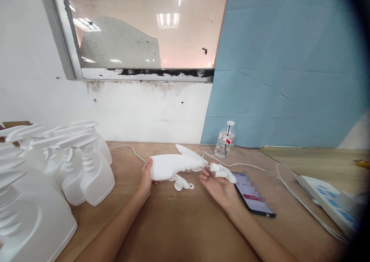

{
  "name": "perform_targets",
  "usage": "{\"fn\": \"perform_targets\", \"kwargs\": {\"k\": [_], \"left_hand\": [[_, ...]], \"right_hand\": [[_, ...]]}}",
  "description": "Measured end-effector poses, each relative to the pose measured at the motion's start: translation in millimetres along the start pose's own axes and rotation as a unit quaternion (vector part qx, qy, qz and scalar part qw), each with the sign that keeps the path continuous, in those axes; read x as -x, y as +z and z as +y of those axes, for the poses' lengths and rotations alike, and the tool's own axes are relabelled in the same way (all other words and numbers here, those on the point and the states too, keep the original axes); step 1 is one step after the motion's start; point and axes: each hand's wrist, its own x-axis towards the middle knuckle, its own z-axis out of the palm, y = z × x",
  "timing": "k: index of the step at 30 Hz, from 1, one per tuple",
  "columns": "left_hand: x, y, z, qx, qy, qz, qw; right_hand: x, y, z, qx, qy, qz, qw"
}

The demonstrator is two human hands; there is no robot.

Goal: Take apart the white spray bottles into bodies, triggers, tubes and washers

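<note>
A white plastic bottle [167, 167] lies sideways just above the table, its neck pointing right. My left hand [147, 174] is closed round the bottle's base. In my right hand [218, 187], a white trigger spray head [223, 172] rests between thumb and fingers, close to the bottle's neck. A thin tube seems to run from the head towards the neck; whether it is inside I cannot tell. Below the bottle sits another small white spray head part [181, 183]. Behind the neck lies one more white piece [187, 153], partly hidden by the bottle.
Several white spray bottles with heads [95, 173] stand crowded at the left. A clear water bottle [224, 140] stands near the wall. On the right lie a phone [254, 200], a white cable [245, 165] and a white-and-blue device [326, 200]. A wall and window close off the back.
</note>
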Motion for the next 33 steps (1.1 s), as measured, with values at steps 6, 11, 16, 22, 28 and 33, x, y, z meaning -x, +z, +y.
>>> {"fn": "perform_targets", "kwargs": {"k": [6,11,16,22,28,33], "left_hand": [[-3.5,-1.9,4.2,0.067,0.019,0.076,0.995],[-5.3,-2.8,4.7,0.107,0.022,0.115,0.987],[-9.4,-4.5,0.8,0.126,0.018,0.151,0.98],[-17.4,-11.3,2.0,0.144,0.009,0.169,0.975],[-15.2,-7.3,-1.1,0.129,0.027,0.146,0.98],[-16.6,-1.3,-8.0,0.091,0.035,0.124,0.987]], "right_hand": [[-3.0,-7.5,-10.0,-0.029,-0.009,0.01,0.999],[-5.0,-16.9,-9.8,-0.044,-0.013,0.033,0.998],[-6.7,-23.1,-9.8,-0.055,-0.013,0.067,0.996],[-7.8,-28.5,-16.2,-0.063,-0.013,0.103,0.993],[-7.5,-25.8,-11.0,-0.058,-0.013,0.111,0.992],[-14.3,-21.3,-3.8,-0.039,-0.011,0.105,0.994]]}}
